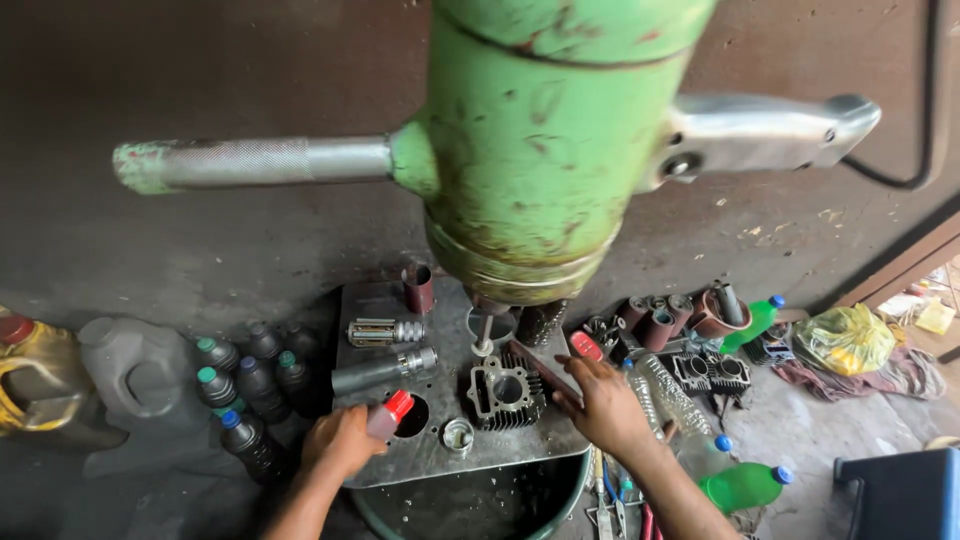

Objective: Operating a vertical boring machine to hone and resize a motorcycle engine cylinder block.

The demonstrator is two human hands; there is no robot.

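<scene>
Head view: left hand [340, 440] clutching red-capped bottle [388, 415], right hand [603, 402] fingers spread, seemingly on engine cylinder [506, 393].

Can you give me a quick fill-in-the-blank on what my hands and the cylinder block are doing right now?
1. The left hand holds a small bottle with a ____ cap.
2. The right hand rests beside the finned cylinder block, which lies on the metal ____.
3. The big machine overhead is painted ____.

Missing words: red; plate; green
</scene>
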